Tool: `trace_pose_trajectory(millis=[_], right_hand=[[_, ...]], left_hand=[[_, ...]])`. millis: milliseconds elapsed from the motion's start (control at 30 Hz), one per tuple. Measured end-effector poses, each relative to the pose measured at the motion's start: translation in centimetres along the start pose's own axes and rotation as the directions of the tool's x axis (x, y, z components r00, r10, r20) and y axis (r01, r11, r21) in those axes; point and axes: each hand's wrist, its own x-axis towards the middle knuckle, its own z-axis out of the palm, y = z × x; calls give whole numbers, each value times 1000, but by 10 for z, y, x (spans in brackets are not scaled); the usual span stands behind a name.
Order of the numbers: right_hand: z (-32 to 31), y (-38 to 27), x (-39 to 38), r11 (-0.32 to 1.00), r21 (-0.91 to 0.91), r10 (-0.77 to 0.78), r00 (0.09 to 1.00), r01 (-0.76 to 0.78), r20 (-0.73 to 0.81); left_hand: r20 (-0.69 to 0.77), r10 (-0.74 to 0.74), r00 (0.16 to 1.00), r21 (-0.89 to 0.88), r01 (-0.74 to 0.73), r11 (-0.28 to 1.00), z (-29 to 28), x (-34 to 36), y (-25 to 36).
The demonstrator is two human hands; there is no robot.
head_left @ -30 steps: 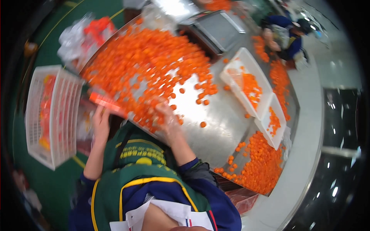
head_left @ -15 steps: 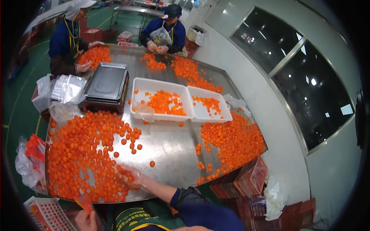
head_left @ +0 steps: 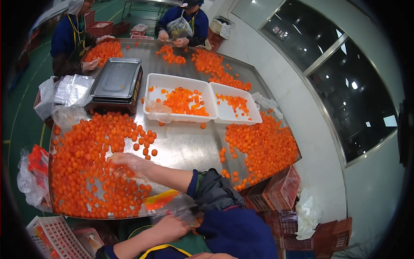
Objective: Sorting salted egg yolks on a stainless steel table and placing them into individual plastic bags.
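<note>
A wide heap of round orange balls, looking like salted egg yolks, covers the near left of the metal table. Over its right part reaches my right hand in a clear glove, fingers stretched out and slightly curved among the balls; their undersides are hidden. Close to my apron at the table's front edge, my left hand is closed on a clear plastic bag with red and yellow print. The bag lies partly over the table edge beside the heap.
Beyond the heap stand a scale and two white trays holding orange pieces. Another pile of balls lies right. Clear bags sit left of the scale. Red crates stack at the right; two co-workers handle balls at the far side.
My right hand has moved up and left over the heap. My left hand has come right, from beside the white basket to before my apron, bringing the printed bag along.
</note>
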Motion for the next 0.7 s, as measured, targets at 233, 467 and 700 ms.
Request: trace_pose_trajectory(millis=[233,467,700], right_hand=[[25,74,0,930,349,125,992,-111,-17],[8,138,-27,612,787,157,963,78,-218],[0,134,-70,768,155,-344,605,621,-718]], left_hand=[[-302,227,926,-130,-275,953,-4,6,-5],[-133,196,972,-487,-236,840,-29,3,-22],[-385,-283,879,-746,-115,656,-112,-7,-111]])
